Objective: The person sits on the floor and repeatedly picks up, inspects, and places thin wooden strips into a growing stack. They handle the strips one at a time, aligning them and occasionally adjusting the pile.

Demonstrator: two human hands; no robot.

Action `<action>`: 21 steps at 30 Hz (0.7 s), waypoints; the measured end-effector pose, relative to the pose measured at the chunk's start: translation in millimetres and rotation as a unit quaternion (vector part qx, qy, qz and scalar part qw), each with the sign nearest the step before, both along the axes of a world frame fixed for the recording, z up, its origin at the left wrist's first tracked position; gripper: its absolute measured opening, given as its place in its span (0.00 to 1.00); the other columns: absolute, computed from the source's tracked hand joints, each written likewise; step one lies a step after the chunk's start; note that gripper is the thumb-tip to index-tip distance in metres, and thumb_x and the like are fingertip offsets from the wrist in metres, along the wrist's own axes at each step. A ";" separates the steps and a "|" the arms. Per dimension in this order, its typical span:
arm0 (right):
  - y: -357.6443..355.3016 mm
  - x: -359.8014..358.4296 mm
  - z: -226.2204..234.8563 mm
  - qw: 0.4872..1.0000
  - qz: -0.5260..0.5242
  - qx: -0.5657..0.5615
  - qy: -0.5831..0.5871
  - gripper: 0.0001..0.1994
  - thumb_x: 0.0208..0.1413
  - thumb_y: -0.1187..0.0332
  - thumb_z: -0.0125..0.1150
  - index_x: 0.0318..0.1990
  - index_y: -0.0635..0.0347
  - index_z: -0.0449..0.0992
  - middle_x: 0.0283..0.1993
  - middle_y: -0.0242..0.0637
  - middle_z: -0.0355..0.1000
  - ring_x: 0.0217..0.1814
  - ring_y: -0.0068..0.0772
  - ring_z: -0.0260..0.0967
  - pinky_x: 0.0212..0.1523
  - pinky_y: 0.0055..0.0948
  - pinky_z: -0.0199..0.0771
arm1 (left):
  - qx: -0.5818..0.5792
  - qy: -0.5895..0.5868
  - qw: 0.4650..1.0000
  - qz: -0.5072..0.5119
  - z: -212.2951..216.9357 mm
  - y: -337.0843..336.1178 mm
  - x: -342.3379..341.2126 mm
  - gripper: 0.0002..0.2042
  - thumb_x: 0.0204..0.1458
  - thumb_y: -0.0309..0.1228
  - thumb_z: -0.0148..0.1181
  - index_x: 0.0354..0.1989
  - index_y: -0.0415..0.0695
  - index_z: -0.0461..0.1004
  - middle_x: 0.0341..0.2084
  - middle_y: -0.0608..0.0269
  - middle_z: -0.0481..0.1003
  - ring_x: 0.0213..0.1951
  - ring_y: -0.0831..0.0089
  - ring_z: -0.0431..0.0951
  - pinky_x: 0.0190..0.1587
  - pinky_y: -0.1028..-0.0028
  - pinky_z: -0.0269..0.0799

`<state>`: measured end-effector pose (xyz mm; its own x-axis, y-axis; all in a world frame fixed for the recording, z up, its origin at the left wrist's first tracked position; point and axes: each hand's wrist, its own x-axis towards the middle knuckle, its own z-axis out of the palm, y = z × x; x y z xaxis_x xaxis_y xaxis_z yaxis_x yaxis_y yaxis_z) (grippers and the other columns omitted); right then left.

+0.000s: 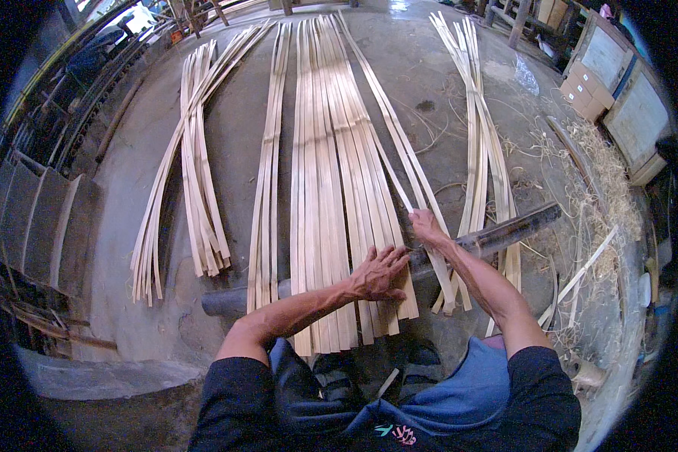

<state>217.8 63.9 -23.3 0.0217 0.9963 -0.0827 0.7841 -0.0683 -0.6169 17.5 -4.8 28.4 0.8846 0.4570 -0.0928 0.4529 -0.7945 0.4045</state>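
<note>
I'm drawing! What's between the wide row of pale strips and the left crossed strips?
Head view: narrow bundle of flat pale strips, dark round pole end, grey floor.

You have one left hand, one right hand, one dark pole, one wide row of pale strips, and two crossed bundles, one on each side.

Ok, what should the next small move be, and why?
I'd probably ease the right hand leftward, bringing its pale strip against the wide row of strips: the left hand rests spread on that row, and a narrow gap separates the held strip from it.
</note>
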 end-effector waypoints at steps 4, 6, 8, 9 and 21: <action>1.8 -0.6 8.7 0.999 -0.010 0.014 -0.029 0.14 0.53 0.64 0.41 0.26 0.67 0.67 0.21 0.51 0.65 0.24 0.46 0.64 0.26 0.41 0.62 | 0.004 -0.004 1.000 0.001 0.3 0.2 0.0 0.45 0.37 0.59 0.53 0.58 0.39 0.48 0.57 0.49 0.49 0.59 0.52 0.48 0.55 0.48 0.42; -1.9 -3.0 8.4 1.000 0.029 0.001 0.009 0.15 0.52 0.64 0.41 0.27 0.68 0.68 0.22 0.53 0.65 0.25 0.46 0.65 0.27 0.41 0.63 | 0.006 -0.022 1.000 0.002 -1.2 1.7 1.1 0.45 0.36 0.59 0.53 0.58 0.39 0.47 0.57 0.49 0.49 0.59 0.52 0.48 0.55 0.47 0.42; -6.8 -6.4 4.7 0.997 0.075 -0.006 0.009 0.15 0.52 0.64 0.41 0.28 0.69 0.68 0.23 0.54 0.66 0.26 0.46 0.66 0.27 0.41 0.63 | -0.005 -0.030 0.999 0.012 -3.5 0.6 2.7 0.46 0.36 0.60 0.54 0.58 0.41 0.47 0.57 0.50 0.49 0.59 0.52 0.48 0.54 0.47 0.43; -6.4 -7.8 2.8 0.995 0.101 -0.006 -0.008 0.15 0.51 0.64 0.41 0.28 0.69 0.68 0.23 0.53 0.66 0.26 0.46 0.66 0.27 0.41 0.64 | -0.017 -0.028 0.999 0.021 -4.4 0.8 3.6 0.46 0.35 0.60 0.54 0.59 0.42 0.46 0.58 0.50 0.49 0.59 0.52 0.48 0.54 0.47 0.45; -17.1 -21.4 -8.8 0.962 -0.040 -0.069 0.260 0.13 0.53 0.66 0.44 0.39 0.67 0.69 0.33 0.38 0.69 0.36 0.26 0.62 0.37 0.28 0.63 | 0.003 0.018 1.000 0.002 3.3 -0.6 4.0 0.40 0.41 0.59 0.49 0.60 0.49 0.47 0.58 0.48 0.48 0.59 0.48 0.46 0.55 0.42 0.40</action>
